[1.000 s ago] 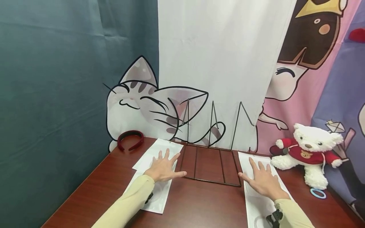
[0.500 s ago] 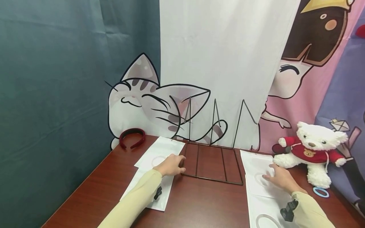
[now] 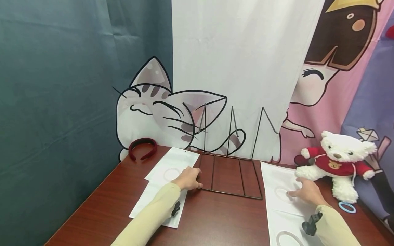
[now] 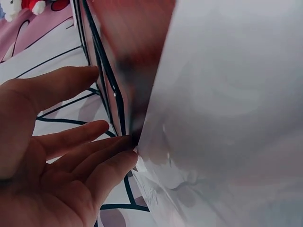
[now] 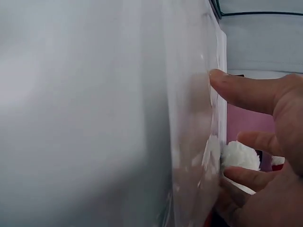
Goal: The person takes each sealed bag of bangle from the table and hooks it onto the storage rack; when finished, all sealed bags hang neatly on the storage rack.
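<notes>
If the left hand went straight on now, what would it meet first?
Probably the wire rack, at its left side, just beyond the left hand; whether the two touch is unclear.

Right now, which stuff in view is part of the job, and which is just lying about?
Likely part of the job:
left packets, left grip at their edge
right packets, right grip at their edge
rack, between the packets (less sure)

Seemingly just lying about:
headband
bear
blue ring
</notes>
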Motion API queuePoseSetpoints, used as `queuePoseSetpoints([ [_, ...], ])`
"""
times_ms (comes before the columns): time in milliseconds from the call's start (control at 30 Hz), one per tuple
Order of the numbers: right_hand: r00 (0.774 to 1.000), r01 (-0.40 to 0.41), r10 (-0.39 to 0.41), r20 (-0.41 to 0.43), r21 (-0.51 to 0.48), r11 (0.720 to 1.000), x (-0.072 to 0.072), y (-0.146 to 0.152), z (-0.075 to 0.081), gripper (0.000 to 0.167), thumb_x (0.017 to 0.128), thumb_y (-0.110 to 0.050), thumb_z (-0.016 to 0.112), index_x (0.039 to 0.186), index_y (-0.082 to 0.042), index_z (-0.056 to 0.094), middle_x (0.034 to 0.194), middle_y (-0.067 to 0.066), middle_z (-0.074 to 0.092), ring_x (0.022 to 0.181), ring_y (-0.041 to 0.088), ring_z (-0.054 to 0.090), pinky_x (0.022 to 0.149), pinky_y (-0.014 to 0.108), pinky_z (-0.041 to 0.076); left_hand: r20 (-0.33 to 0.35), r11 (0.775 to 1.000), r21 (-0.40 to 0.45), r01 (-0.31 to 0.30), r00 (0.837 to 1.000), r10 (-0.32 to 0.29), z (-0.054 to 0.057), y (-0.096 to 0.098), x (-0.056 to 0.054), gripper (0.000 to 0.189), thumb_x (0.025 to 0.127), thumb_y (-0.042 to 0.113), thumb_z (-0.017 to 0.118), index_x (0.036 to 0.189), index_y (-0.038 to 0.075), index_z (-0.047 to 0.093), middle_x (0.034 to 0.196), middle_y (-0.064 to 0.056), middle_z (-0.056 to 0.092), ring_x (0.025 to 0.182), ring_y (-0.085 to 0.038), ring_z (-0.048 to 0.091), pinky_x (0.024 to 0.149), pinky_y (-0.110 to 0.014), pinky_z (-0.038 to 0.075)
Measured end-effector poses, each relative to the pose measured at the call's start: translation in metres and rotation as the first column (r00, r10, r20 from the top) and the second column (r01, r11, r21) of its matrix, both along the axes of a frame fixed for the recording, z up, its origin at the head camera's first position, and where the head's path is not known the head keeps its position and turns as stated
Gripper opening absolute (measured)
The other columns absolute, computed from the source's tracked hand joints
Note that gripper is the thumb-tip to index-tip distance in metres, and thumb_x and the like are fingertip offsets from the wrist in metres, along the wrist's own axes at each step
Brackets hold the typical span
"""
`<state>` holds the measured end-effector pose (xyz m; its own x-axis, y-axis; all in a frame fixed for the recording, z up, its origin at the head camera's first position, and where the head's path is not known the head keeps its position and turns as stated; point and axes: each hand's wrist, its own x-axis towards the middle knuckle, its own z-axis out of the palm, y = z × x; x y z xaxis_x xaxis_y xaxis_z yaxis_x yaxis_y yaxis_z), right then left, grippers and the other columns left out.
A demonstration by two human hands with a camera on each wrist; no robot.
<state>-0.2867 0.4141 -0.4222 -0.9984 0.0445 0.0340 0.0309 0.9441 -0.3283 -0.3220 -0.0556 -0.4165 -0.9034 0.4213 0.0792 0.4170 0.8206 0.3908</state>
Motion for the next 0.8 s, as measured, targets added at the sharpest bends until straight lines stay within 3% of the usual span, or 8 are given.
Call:
queuePoseSetpoints([
  [133,0.996,0.066,-0.061,0.062,-0.081,0.995,0.0,0.003,0.002,0.091,0.069,-0.037,0.089,0.132,0.015,0.047,0.133,0.045,0.046,0.118,0.06,0.047,0.097,0.068,0.04,-0.024,0.999,-0.043,-0.007,1.0,0.006,0.0,0.002,0.0,0.028,0.076,0.023,0.085,0.091,0.007,0.068,0.082,-0.005,0.066,0.078,-0.023,0.061,0.073,-0.037,0.051],
  [233,0.992,0.096,-0.078,0.1,-0.19,0.977,0.001,0.004,0.002,0.087,0.07,-0.027,0.089,0.136,0.012,0.047,0.137,0.046,0.04,0.12,0.059,0.044,0.098,0.066,0.041,-0.037,0.998,-0.064,-0.008,0.999,0.005,0.0,0.004,-0.001,0.028,0.076,0.025,0.086,0.09,0.007,0.069,0.081,-0.005,0.066,0.077,-0.023,0.061,0.072,-0.037,0.051],
  [467,0.982,0.042,0.04,0.183,-0.424,0.905,0.003,0.002,0.0,0.075,0.078,-0.005,0.077,0.143,0.012,0.043,0.148,0.044,0.027,0.127,0.05,0.042,0.1,0.054,0.048,-0.053,0.994,-0.11,-0.001,0.999,-0.005,0.001,0.005,-0.002,0.03,0.076,0.027,0.086,0.091,0.006,0.071,0.08,-0.005,0.067,0.078,-0.023,0.062,0.072,-0.036,0.052],
  [567,0.976,0.051,0.059,0.21,-0.479,0.877,0.004,0.001,0.002,0.073,0.082,-0.004,0.071,0.147,0.008,0.04,0.155,0.041,0.019,0.133,0.049,0.036,0.106,0.057,0.042,-0.069,0.991,-0.134,0.002,0.998,-0.011,0.002,0.006,-0.001,0.029,0.076,0.028,0.086,0.087,0.007,0.07,0.079,-0.005,0.067,0.079,-0.024,0.062,0.073,-0.036,0.052],
  [700,0.987,0.007,0.074,0.145,-0.489,0.872,0.01,-0.003,0.009,0.071,0.083,0.0,0.066,0.149,0.003,0.041,0.159,0.038,0.018,0.143,0.056,0.023,0.109,0.073,0.026,-0.093,0.986,-0.169,0.007,0.995,-0.023,0.002,0.007,-0.001,0.029,0.076,0.029,0.086,0.086,0.007,0.069,0.079,-0.006,0.068,0.081,-0.025,0.064,0.074,-0.037,0.053],
  [800,0.995,-0.068,0.095,0.038,-0.449,0.891,0.016,-0.01,0.015,0.069,0.081,0.003,0.064,0.147,0.001,0.046,0.155,0.035,0.033,0.144,0.058,0.023,0.107,0.075,0.025,-0.092,0.983,-0.186,0.002,0.996,-0.019,0.002,0.007,-0.001,0.03,0.077,0.03,0.085,0.087,0.007,0.07,0.08,-0.006,0.069,0.082,-0.025,0.065,0.076,-0.037,0.054],
])
